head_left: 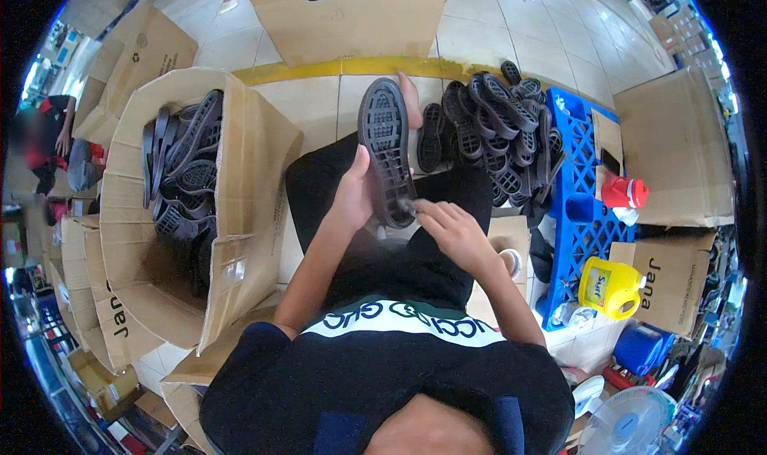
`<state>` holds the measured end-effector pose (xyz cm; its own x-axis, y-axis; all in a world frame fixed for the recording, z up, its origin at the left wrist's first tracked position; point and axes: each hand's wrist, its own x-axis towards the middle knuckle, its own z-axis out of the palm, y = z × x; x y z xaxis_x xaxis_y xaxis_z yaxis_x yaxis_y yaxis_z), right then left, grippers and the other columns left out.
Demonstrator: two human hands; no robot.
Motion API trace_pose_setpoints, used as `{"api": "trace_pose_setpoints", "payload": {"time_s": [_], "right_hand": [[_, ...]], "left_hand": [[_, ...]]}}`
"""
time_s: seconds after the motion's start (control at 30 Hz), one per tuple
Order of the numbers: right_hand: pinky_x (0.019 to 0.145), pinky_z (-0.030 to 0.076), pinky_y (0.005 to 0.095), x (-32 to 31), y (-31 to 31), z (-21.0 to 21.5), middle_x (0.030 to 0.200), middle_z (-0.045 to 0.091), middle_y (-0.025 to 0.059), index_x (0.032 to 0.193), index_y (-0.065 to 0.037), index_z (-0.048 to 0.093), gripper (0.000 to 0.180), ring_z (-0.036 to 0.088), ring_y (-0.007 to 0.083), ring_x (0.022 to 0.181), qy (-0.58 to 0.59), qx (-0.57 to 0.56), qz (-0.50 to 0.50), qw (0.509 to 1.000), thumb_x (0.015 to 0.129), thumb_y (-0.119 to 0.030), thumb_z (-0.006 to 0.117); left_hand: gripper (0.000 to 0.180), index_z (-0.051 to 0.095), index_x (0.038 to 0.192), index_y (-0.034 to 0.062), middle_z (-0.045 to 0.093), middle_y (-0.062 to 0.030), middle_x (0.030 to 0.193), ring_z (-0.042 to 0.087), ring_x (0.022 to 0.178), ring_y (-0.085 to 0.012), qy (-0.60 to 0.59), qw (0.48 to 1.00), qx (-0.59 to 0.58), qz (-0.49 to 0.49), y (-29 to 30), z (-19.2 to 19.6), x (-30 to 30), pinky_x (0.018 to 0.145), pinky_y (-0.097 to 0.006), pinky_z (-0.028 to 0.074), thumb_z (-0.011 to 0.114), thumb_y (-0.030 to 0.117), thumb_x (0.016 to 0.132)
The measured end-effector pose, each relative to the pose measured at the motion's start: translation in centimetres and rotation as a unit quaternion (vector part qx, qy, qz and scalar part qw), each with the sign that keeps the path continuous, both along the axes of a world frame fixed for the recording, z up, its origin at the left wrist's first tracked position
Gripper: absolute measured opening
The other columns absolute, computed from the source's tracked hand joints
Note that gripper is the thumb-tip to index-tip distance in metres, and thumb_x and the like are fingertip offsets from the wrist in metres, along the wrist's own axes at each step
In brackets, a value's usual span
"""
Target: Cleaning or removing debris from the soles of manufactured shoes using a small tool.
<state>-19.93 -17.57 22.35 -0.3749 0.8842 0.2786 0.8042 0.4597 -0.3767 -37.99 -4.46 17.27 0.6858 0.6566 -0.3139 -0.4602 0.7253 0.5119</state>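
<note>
A dark grey shoe sole (385, 127) stands nearly lengthwise in front of me, its gridded, hollow side facing up. My left hand (353, 190) grips it along its left edge, with the thumb lying on the rim. At the sole's near end, my right hand (454, 230) is closed in a pinch. A small greyish blurred bit shows at its fingertips, against the sole; what it is I cannot tell. Beyond my right knee lies a heap of similar dark soles (489, 119) on the tiled floor. More soles (192, 175) lie inside the open cardboard box (254, 159) to my left.
A blue plastic pallet (577, 191) stands at right, carrying a red-lidded container (625, 191) and a phone (610, 162). Near its front is a yellow jug (611, 287). A cardboard box (351, 23) stands ahead, and a fan (627, 423) at lower right. Another person (52, 143) is at far left.
</note>
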Motion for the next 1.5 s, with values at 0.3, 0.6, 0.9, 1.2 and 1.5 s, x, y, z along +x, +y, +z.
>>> {"api": "trace_pose_setpoints", "payload": {"time_s": [0.3,0.6,0.9,1.2,1.5], "right_hand": [[0.074,0.051,0.0286,3.3,-3.4,-4.5,0.113,0.066,0.0112,0.105,-0.003,0.060,0.015,0.065,0.0200,0.088,0.356,-0.041,-0.222,0.907,0.090,-0.005,0.064],[0.059,0.047,0.0227,5.6,-3.3,-16.5,0.084,0.062,0.0040,0.100,0.001,0.061,0.012,0.057,0.0080,0.068,0.611,-0.010,-0.470,0.637,0.098,-0.010,0.057],[0.055,0.052,0.0254,6.3,-4.0,-18.2,0.078,0.062,0.0066,0.101,0.002,0.060,0.012,0.060,0.0103,0.065,0.645,0.026,-0.513,0.566,0.097,-0.009,0.057],[0.054,0.053,0.0259,6.6,-3.9,-18.1,0.079,0.060,0.0077,0.101,0.003,0.058,0.012,0.060,0.0121,0.065,0.686,0.024,-0.506,0.523,0.098,-0.009,0.055],[0.057,0.054,0.0281,6.5,-3.3,-18.7,0.087,0.059,0.0082,0.101,-0.001,0.057,0.014,0.062,0.0161,0.070,0.716,0.009,-0.469,0.518,0.097,-0.015,0.058]], "left_hand": [[0.065,0.044,0.138,0.0024,0.058,-0.0167,0.129,0.058,0.115,-0.0332,0.037,0.998,-0.022,-0.039,-0.2,-2.9,4.4,0.102,-0.047,0.045,0.030,0.054,0.101],[0.063,0.043,0.139,0.0035,0.059,-0.0212,0.124,0.060,0.112,-0.0376,0.088,0.984,-0.065,-0.141,2.5,-3.6,13.9,0.098,-0.053,0.048,0.023,0.051,0.103],[0.052,0.055,0.126,0.0059,0.067,-0.0136,0.110,0.064,0.099,-0.0319,0.013,0.939,0.001,-0.343,0.8,-0.1,35.6,0.094,-0.048,0.049,0.045,0.049,0.098],[0.064,0.036,0.142,0.0039,0.050,-0.0184,0.140,0.047,0.130,-0.0331,0.183,0.953,0.042,-0.238,0.0,-8.1,42.1,0.108,-0.050,0.037,0.058,0.040,0.094],[0.053,0.038,0.145,0.0077,0.052,-0.0136,0.140,0.053,0.126,-0.0271,0.224,0.922,0.240,-0.207,-1.2,-4.4,11.8,0.106,-0.041,0.040,0.052,0.032,0.100]]}}
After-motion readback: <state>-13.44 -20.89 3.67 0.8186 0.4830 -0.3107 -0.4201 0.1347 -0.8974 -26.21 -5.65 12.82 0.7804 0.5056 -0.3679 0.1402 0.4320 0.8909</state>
